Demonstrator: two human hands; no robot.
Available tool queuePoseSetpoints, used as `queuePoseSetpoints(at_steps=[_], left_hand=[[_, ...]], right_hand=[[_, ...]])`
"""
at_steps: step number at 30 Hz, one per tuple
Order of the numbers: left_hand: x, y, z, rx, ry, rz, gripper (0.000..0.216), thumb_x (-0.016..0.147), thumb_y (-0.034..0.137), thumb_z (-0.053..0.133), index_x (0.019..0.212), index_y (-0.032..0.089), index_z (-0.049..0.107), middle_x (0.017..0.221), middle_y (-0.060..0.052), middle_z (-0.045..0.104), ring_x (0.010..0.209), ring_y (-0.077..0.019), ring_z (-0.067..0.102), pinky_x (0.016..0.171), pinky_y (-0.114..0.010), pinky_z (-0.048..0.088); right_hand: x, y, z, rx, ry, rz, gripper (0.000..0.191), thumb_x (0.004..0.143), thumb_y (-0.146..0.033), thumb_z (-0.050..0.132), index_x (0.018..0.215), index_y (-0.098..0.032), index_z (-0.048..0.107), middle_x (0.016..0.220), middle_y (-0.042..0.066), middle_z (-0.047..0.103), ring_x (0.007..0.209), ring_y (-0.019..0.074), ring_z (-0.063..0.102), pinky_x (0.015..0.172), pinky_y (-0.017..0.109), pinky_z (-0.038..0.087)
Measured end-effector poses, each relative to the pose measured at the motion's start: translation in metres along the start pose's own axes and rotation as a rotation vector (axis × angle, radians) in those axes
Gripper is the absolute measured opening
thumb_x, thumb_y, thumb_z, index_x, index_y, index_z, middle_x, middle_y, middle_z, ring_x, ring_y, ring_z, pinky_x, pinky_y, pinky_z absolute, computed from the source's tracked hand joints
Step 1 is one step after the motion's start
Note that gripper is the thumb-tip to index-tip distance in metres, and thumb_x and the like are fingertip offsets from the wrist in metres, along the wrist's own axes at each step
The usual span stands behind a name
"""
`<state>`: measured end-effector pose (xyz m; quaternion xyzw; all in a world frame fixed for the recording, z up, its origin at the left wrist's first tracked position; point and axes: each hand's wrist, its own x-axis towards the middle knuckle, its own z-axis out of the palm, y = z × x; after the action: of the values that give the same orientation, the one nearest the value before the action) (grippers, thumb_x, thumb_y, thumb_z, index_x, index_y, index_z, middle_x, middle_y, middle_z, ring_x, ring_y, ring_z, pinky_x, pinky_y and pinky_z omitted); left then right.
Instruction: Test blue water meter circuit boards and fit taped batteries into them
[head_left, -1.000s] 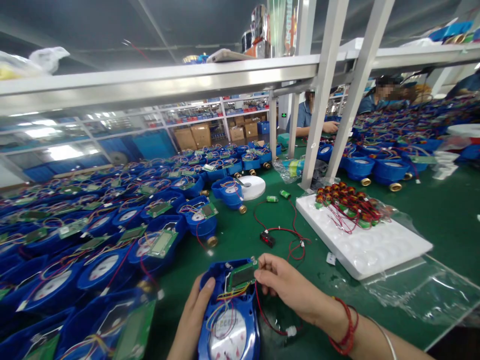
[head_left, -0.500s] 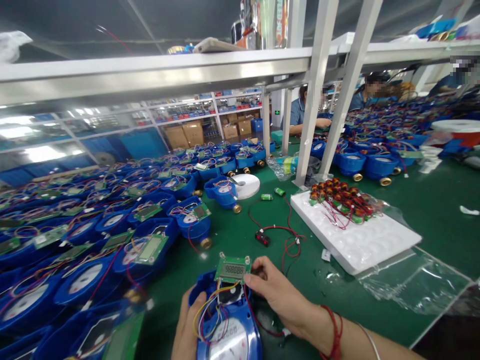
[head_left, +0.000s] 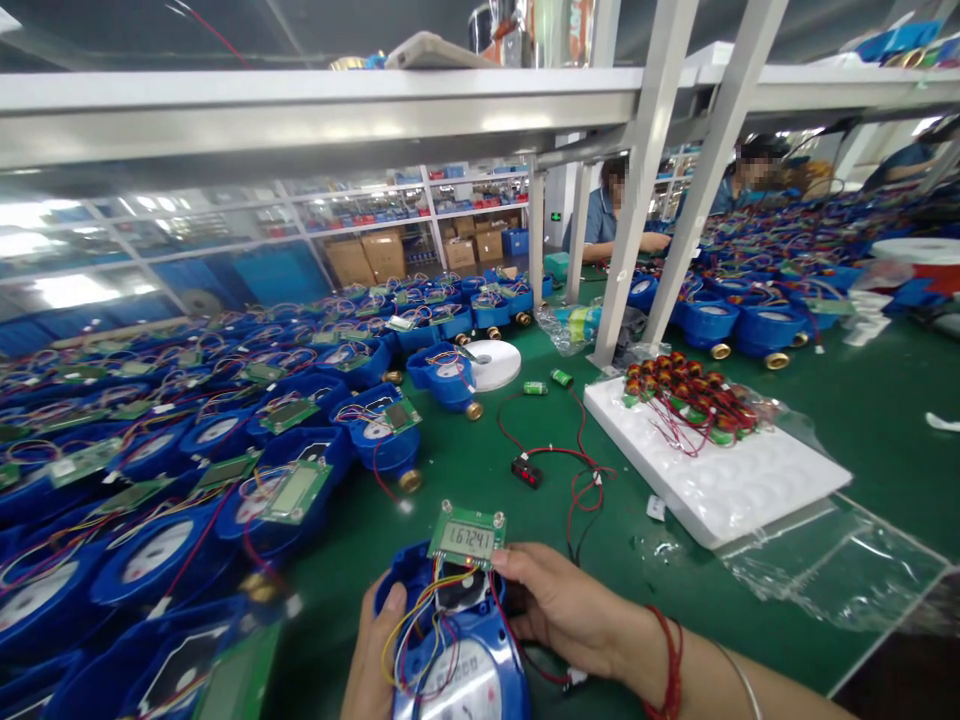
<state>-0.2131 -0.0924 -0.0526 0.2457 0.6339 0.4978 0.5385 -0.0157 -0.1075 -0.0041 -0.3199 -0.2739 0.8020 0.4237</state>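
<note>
A blue water meter body (head_left: 457,670) with a white dial sits at the bottom centre of the green bench. My left hand (head_left: 373,660) grips its left side. My right hand (head_left: 566,607) holds a small green circuit board (head_left: 466,536) tilted up over the meter; its display shows digits. Yellow, red and blue wires run from the board down into the meter. A red cord bracelet is on my right wrist.
Several blue meters with green boards (head_left: 187,450) cover the bench to the left. A white foam tray (head_left: 720,470) with red-wired coils (head_left: 690,400) lies to the right, beside a clear plastic sheet (head_left: 832,560). A loose red wire with black connector (head_left: 529,470) lies ahead. Co-workers sit at the back right.
My right hand lifted the circuit board off the meter and turned its display up; the digits on it changed. The view shifted slightly downward.
</note>
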Motion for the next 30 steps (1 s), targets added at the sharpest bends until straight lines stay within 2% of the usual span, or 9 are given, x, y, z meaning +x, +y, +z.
queuePoseSetpoints(at_steps=[7, 12, 16, 20, 24, 26, 30], left_hand=[[-0.002, 0.009, 0.001, 0.023, 0.033, 0.013, 0.054, 0.059, 0.055, 0.07, 0.099, 0.021, 0.056, 0.074, -0.001, 0.068, 0.073, -0.0263, 0.067, 0.072, -0.038, 0.05], [0.008, 0.013, -0.005, -0.046, -0.071, -0.189, 0.075, 0.035, 0.051, 0.083, 0.097, 0.018, 0.055, 0.072, -0.004, 0.069, 0.078, -0.0334, 0.067, 0.071, -0.041, 0.052], [0.012, 0.013, -0.009, 0.014, -0.084, -0.106, 0.067, 0.045, 0.058, 0.078, 0.095, 0.019, 0.059, 0.08, -0.006, 0.071, 0.083, -0.034, 0.066, 0.071, -0.042, 0.052], [0.008, 0.017, -0.009, 0.065, -0.089, -0.125, 0.067, 0.04, 0.053, 0.082, 0.092, 0.017, 0.059, 0.075, -0.006, 0.07, 0.082, -0.0345, 0.066, 0.07, -0.041, 0.053], [-0.008, 0.018, 0.0, 0.058, -0.049, -0.01, 0.063, 0.051, 0.057, 0.076, 0.098, 0.019, 0.059, 0.085, -0.006, 0.071, 0.087, -0.0328, 0.065, 0.075, -0.041, 0.052], [-0.018, 0.017, 0.006, 0.037, -0.03, 0.062, 0.061, 0.056, 0.058, 0.072, 0.1, 0.019, 0.06, 0.089, -0.007, 0.07, 0.09, -0.0322, 0.065, 0.079, -0.041, 0.051], [-0.035, 0.024, 0.015, 0.018, -0.05, 0.081, 0.053, 0.058, 0.055, 0.072, 0.094, 0.016, 0.064, 0.087, -0.008, 0.071, 0.09, -0.0316, 0.065, 0.08, -0.041, 0.051]], right_hand=[[-0.002, 0.0, 0.0, 0.008, 0.003, 0.036, 0.033, 0.081, -0.038, 0.063, 0.1, -0.012, 0.059, 0.095, 0.01, 0.064, 0.086, 0.02, 0.06, 0.078, 0.037, 0.046], [-0.003, -0.004, 0.003, 0.003, 0.024, 0.023, 0.031, 0.081, -0.035, 0.061, 0.105, -0.018, 0.053, 0.102, 0.007, 0.063, 0.088, 0.0209, 0.06, 0.075, 0.039, 0.047], [-0.003, -0.01, 0.008, -0.051, 0.023, 0.041, 0.027, 0.08, -0.035, 0.059, 0.1, -0.018, 0.054, 0.097, 0.005, 0.063, 0.087, 0.0195, 0.059, 0.072, 0.036, 0.047], [-0.003, -0.013, 0.011, -0.084, 0.058, 0.071, 0.031, 0.08, -0.043, 0.059, 0.098, -0.018, 0.056, 0.093, 0.005, 0.064, 0.081, 0.0178, 0.059, 0.071, 0.035, 0.047], [-0.001, -0.015, 0.01, -0.067, 0.052, 0.098, 0.035, 0.072, -0.04, 0.068, 0.096, -0.016, 0.058, 0.09, 0.005, 0.064, 0.08, 0.0175, 0.058, 0.071, 0.035, 0.046], [0.001, -0.015, 0.009, -0.052, 0.042, 0.11, 0.032, 0.072, -0.037, 0.067, 0.094, -0.016, 0.058, 0.089, 0.005, 0.064, 0.079, 0.0171, 0.058, 0.072, 0.035, 0.046], [0.005, -0.013, 0.011, -0.055, 0.076, 0.148, 0.026, 0.074, -0.034, 0.059, 0.093, -0.017, 0.059, 0.081, 0.002, 0.062, 0.072, 0.0149, 0.057, 0.071, 0.034, 0.046]])
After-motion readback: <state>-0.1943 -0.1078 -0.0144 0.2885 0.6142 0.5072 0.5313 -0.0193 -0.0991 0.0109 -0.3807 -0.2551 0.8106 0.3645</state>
